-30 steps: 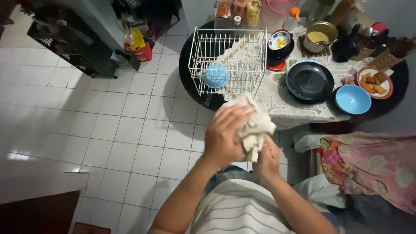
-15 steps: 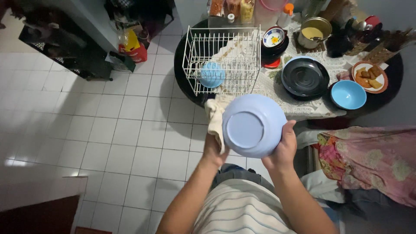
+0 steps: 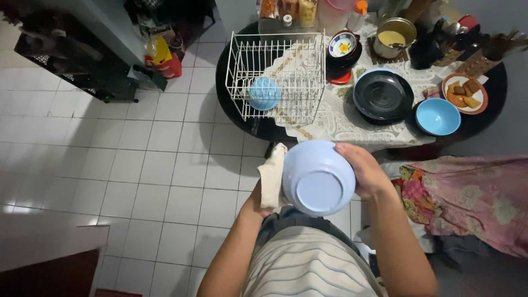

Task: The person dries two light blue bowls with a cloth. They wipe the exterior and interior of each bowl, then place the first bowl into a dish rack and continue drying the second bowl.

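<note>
One head-worn camera is looking steeply down from above the person's chest, facing forward over the round table (image 3: pixel 242 118) and white tiled floor (image 3: pixel 165 165). It is sitting close to the raised hands (the table lies farther off). No second view is sharing the scene.

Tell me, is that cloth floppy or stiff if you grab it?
Probably floppy: the cloth droops in folds beside the bowl, over the mostly hidden left hand. It looks thin, so likely light. It seems unlikely to roll or break. The right hand grips the bowl's rim.
</note>
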